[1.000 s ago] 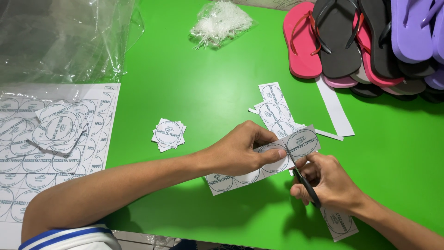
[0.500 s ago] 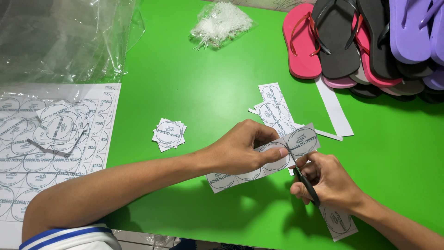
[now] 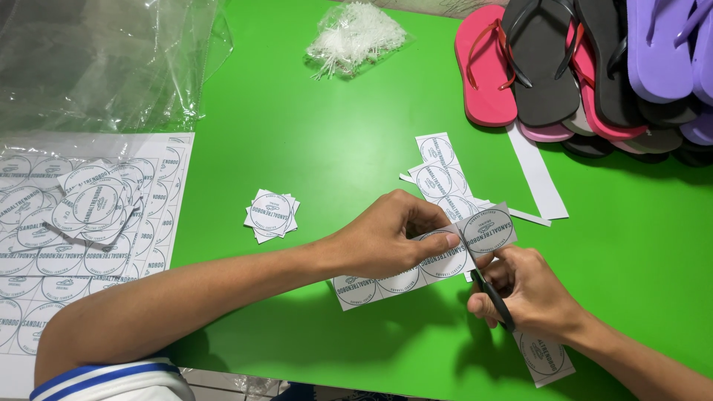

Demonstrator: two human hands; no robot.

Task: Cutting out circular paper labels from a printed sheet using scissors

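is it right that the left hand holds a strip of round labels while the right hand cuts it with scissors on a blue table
Not quite: the table is green, not blue, as the head view shows. The rest stands: the left hand holds the strip of round labels while the right hand cuts it with scissors.

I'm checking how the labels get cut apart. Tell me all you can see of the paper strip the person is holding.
The paper strip is white, thin and printed with a row of round dark-outlined labels. It lies slanted just above the green table, its lower left end near the surface. The left hand pinches its upper right part. The right hand works dark-handled scissors at that end, where one square label tilts up, nearly cut off.
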